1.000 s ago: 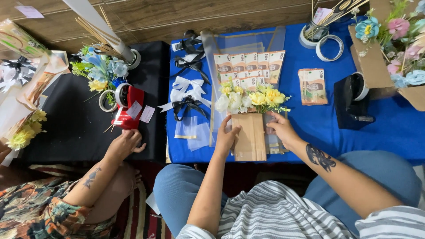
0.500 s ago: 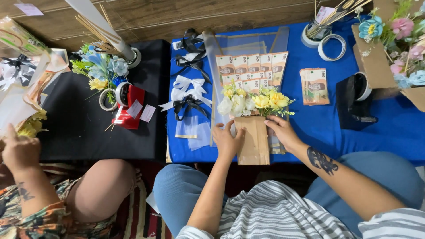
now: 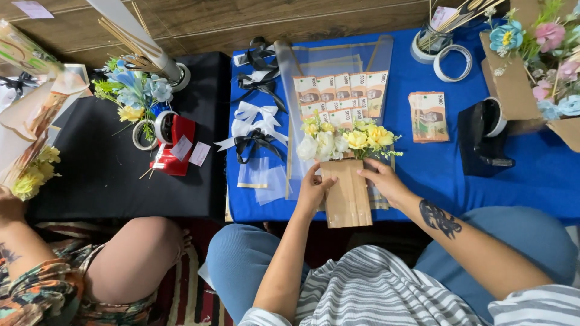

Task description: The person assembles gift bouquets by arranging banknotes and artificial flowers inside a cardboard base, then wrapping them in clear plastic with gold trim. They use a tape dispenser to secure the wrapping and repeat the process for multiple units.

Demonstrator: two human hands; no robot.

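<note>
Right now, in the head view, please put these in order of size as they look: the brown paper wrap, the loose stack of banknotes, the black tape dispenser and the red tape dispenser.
1. Brown paper wrap
2. Black tape dispenser
3. Loose stack of banknotes and red tape dispenser: these look about alike, so I do not rank them.

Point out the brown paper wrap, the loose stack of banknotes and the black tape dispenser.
brown paper wrap (image 3: pixel 347 199): head view, middle of its front panel.
loose stack of banknotes (image 3: pixel 429 116): head view, centre of the top note.
black tape dispenser (image 3: pixel 477 140): head view, its black body.
</note>
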